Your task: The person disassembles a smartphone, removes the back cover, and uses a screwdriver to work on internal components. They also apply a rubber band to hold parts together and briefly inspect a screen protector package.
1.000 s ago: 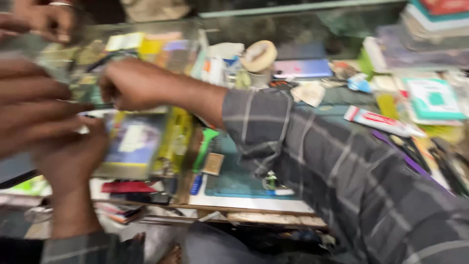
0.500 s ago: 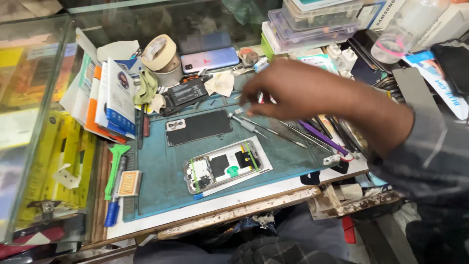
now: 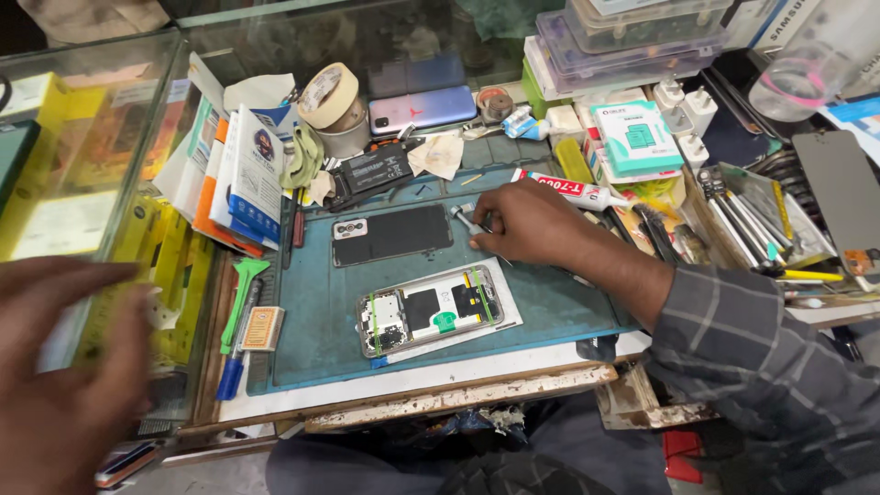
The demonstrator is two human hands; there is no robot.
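My right hand (image 3: 536, 225) rests on the teal work mat (image 3: 550, 302), fingers pinched on a thin metal tool (image 3: 461, 216) lying at the mat's upper middle. To its left lies a black phone back cover (image 3: 392, 234). Below that sits an opened phone (image 3: 426, 312) with its insides showing, on a white sheet. My left hand (image 3: 64, 376) hovers blurred at the lower left, fingers apart and holding nothing, over the edge of a glass case (image 3: 82, 137).
Behind the mat are a tape roll (image 3: 328, 92), a loose battery (image 3: 371, 170), a purple phone (image 3: 423, 108) and a glue tube (image 3: 573, 191). A green pry tool (image 3: 243, 289) and blue-handled screwdriver (image 3: 234, 367) lie left of the mat. A tray of hand tools (image 3: 752, 211) stands on the right.
My right hand left the display case at the left, crossed to the mat and settled on the thin metal tool. My left hand dropped to the lower left.
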